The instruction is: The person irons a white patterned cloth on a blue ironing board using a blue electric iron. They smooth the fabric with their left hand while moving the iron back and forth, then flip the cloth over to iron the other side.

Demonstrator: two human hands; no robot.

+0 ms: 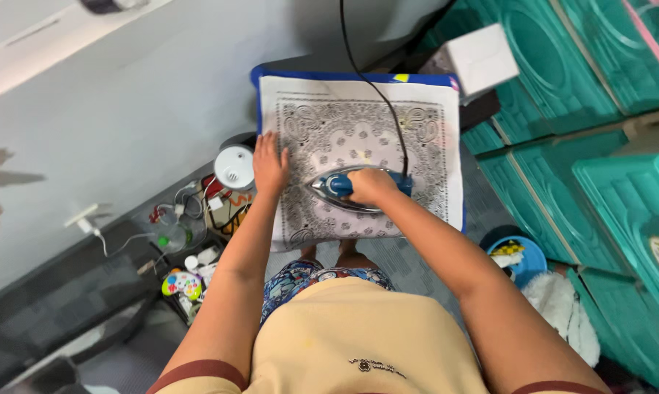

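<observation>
A white bandana [358,138] with a black paisley print lies spread flat on a blue-edged ironing board [260,95], covering nearly its whole top. A blue and silver iron [344,188] rests sole-down on the near half of the cloth, its long axis running across the board, the pointed tip toward the person's left and the heel toward the right. The right hand [371,185] is closed around the iron's handle from above, so the iron lies directly beneath it. The left hand [269,166] lies open, palm down and fingers spread, pressing the cloth at its left border, just beyond the iron's tip; the tip points straight at this hand, with only a short stretch of cloth between them. A black cord [373,87] runs from the iron's heel across the far half of the cloth and off past the far edge. Unpressed cloth lies open on the far side of the iron and to its right, up to the right edge of the board. Left of the board, just beside the left hand, stands a round white appliance [234,168] above a clutter of cables and toys [187,255]. Teal plastic bins [563,80] stand to the right, well apart from the iron.
</observation>
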